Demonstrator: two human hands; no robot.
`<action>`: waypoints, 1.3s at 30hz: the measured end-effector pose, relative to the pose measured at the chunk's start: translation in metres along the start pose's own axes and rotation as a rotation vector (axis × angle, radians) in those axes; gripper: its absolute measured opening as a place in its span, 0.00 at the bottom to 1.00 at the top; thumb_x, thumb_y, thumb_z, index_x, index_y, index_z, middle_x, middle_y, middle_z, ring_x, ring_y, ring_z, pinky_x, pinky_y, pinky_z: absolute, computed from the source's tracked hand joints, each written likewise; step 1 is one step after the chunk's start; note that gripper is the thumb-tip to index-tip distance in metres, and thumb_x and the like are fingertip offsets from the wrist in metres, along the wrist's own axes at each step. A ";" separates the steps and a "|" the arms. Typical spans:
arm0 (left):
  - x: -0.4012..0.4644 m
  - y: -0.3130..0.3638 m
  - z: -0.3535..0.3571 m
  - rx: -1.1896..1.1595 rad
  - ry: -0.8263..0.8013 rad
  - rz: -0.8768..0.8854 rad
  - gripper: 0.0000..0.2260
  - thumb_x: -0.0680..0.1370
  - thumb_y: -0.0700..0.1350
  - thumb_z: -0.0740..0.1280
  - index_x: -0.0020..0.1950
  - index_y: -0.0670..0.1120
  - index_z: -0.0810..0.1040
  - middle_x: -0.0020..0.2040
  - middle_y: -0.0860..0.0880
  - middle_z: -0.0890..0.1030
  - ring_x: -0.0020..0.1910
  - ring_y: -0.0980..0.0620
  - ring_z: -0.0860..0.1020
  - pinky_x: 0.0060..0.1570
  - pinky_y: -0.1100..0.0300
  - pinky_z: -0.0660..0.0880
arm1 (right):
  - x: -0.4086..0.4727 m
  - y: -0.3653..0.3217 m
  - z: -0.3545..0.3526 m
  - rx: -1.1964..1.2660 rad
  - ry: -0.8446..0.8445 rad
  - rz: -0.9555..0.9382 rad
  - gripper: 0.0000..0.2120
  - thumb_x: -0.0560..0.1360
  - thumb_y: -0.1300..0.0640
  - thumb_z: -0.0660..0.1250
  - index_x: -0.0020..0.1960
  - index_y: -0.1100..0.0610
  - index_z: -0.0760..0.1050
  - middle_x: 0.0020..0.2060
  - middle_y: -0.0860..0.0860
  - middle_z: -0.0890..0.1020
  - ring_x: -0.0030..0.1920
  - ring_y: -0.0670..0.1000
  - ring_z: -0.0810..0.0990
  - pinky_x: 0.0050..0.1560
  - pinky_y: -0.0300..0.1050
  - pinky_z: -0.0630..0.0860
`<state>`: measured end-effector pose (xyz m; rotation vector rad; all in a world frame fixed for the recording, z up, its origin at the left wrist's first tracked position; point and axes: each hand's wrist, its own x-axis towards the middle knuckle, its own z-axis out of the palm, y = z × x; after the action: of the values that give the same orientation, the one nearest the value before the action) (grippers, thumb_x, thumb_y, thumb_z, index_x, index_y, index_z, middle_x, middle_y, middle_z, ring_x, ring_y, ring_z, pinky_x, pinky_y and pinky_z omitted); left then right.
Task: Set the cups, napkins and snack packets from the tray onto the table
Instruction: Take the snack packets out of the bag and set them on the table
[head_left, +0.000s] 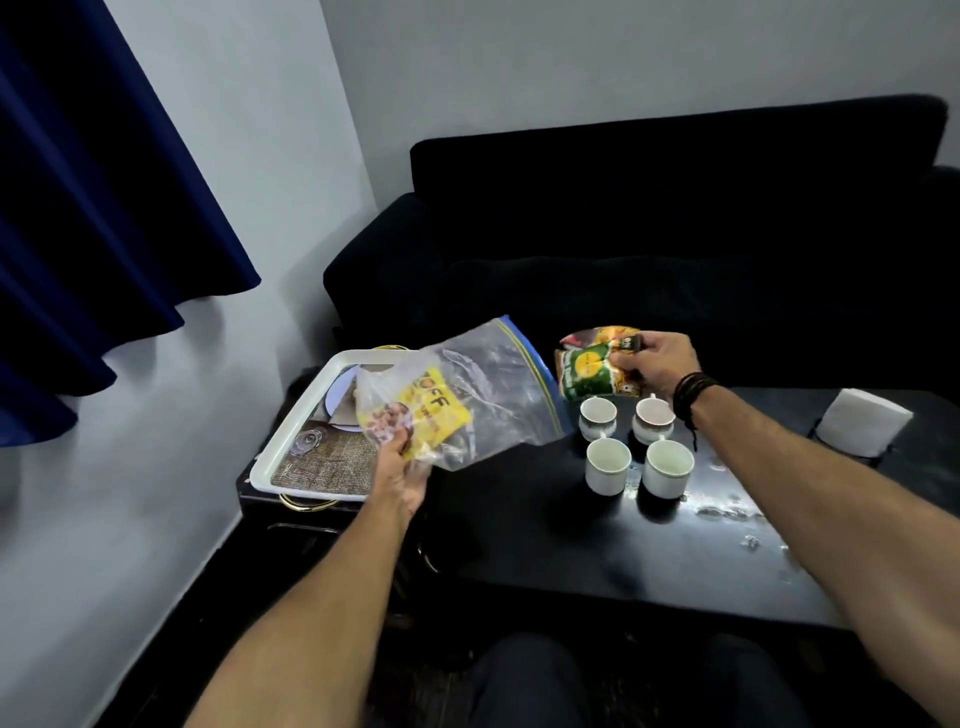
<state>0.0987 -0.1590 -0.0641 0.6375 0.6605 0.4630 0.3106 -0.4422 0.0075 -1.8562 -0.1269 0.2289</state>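
- Head view: the left hand (397, 467) is gripping the lower corner of a clear zip bag (483, 395), fingers closed on the plastic, holding it in the air above the near edge of the white tray (291, 457).
- A yellow snack packet (423, 415) is lying inside the bag, just above that hand.
- The right hand (660, 369) is clutching a bundle of snack packets (592, 369), the green one foremost, and holding it up just beyond the cups, beside the bag's blue-edged mouth.
- Four white cups (608, 465) are standing upright in a close square on the dark table (675, 561), directly beneath the right hand.
- A stack of white napkins (862, 421) is sitting in a holder on the table's far right, well apart from the cups.
- The tray is resting on a low stand left of the table.
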 end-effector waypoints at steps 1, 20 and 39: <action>0.001 0.007 -0.003 -0.018 0.015 0.010 0.12 0.82 0.37 0.59 0.65 0.40 0.73 0.59 0.41 0.82 0.55 0.44 0.82 0.60 0.43 0.77 | 0.003 0.004 -0.002 0.001 0.065 0.008 0.17 0.68 0.61 0.78 0.57 0.60 0.82 0.49 0.58 0.86 0.49 0.56 0.85 0.55 0.55 0.82; 0.016 0.029 -0.051 -0.032 0.044 0.011 0.18 0.82 0.46 0.60 0.71 0.44 0.72 0.67 0.41 0.79 0.67 0.39 0.77 0.69 0.40 0.70 | -0.030 0.079 0.137 -0.686 -0.230 0.078 0.21 0.74 0.55 0.67 0.66 0.56 0.72 0.64 0.60 0.76 0.64 0.61 0.76 0.64 0.52 0.74; -0.016 0.016 -0.009 0.323 -0.175 -0.050 0.13 0.84 0.46 0.57 0.62 0.42 0.75 0.52 0.42 0.84 0.47 0.43 0.84 0.47 0.47 0.83 | -0.035 -0.024 0.118 0.065 -0.877 0.063 0.11 0.80 0.56 0.64 0.59 0.61 0.77 0.47 0.54 0.81 0.43 0.50 0.81 0.49 0.44 0.78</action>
<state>0.0786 -0.1531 -0.0521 0.9534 0.5873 0.2506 0.2508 -0.3316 0.0007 -1.5799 -0.6503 1.0663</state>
